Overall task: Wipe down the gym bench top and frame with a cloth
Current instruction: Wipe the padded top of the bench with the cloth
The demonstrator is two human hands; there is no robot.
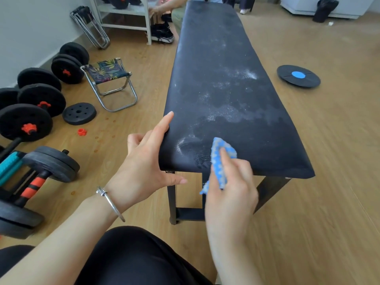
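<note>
**Blue cloth on the near end of a dusty black bench**

The bench top is a long black pad, matte and leather-like, with rounded edges. It runs from frame centre out toward 12 o'clock. White powdery dust lies on it in speckled patches, thickest mid-pad. A smeared, streaky patch sits at the near end. The frame is dark flat-sided metal, with legs and a low crossbar showing under the near end.

The cloth is blue and white with a bumpy, knobbly weave. It is bunched up on the near edge of the pad, and one corner hangs below the edge. The right hand grips it, fingers curled over the top and pressing it to the pad. That hand is slightly blurred.

The left hand braces the pad's near-left corner at about 9 o'clock from the cloth. Its index finger lies straight along the side edge, the thumb is spread out under the near edge, and the other fingers are loosely bent, holding nothing. A thin silver bangle sits on that wrist.

The floor is light wood-look plank.
- 9 o'clock: black round-plate dumbbells with red nuts, a loose plate and a red nut.
- 10 o'clock: a small folding stool with chrome tube legs and a leaf-print fabric seat.
- 2 o'clock: a black balance disc with a blue centre.
- 11 o'clock: a white shelf rack and black sneakers.

The person's dark-clad knee fills 6 o'clock. Nothing lies on the pad between the cloth and the dust.
</note>
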